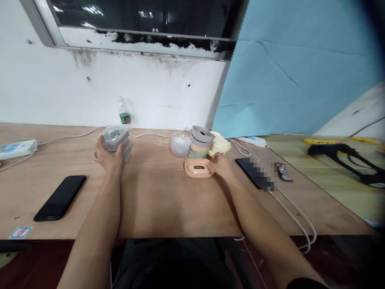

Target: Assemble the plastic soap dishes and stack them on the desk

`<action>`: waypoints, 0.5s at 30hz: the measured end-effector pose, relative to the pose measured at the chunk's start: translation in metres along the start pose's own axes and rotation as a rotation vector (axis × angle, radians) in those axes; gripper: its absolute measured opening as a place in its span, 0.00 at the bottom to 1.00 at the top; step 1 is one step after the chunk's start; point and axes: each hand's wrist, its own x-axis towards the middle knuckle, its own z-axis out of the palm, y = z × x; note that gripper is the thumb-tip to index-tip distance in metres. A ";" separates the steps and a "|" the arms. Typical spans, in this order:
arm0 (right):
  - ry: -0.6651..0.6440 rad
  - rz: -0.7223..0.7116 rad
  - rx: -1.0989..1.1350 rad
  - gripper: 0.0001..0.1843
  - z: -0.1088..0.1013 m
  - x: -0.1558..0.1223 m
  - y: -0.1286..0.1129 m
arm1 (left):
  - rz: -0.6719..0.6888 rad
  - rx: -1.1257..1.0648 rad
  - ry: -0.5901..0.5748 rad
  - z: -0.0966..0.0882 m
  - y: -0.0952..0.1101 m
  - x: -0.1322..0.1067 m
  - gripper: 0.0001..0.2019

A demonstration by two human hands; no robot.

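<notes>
My left hand (110, 157) is wrapped round a stack of grey boxes with clear lids (116, 137) at the left of the table, thumb on one side and fingers on the other. In the middle lies a peach oval dish with a slot in its floor (198, 171), which looks like a soap dish. My right hand (221, 165) pinches its right rim; the fingertips are partly hidden. Just behind it stands a stack of grey, peach and green dishes (200, 142). Pale yellow dishes (219, 144) sit to its right, and a pile of clear lids (180, 145) to its left.
A black phone (60, 197) lies at the left, another dark phone (249, 172) at the right. White cables trail from power strips (18, 149) and over the right front edge. A plastic bottle (124, 112) stands by the wall. A wrapped snack (284, 171) lies far right.
</notes>
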 end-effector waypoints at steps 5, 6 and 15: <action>0.103 0.014 0.032 0.12 -0.013 -0.006 -0.008 | 0.017 -0.034 0.093 -0.006 -0.003 0.000 0.36; 0.154 -0.001 0.068 0.14 -0.014 -0.008 -0.012 | 0.027 -0.042 0.123 -0.007 -0.002 0.000 0.37; 0.253 -0.376 0.604 0.26 0.008 -0.055 -0.091 | 0.314 -0.427 -0.352 0.008 0.042 -0.044 0.35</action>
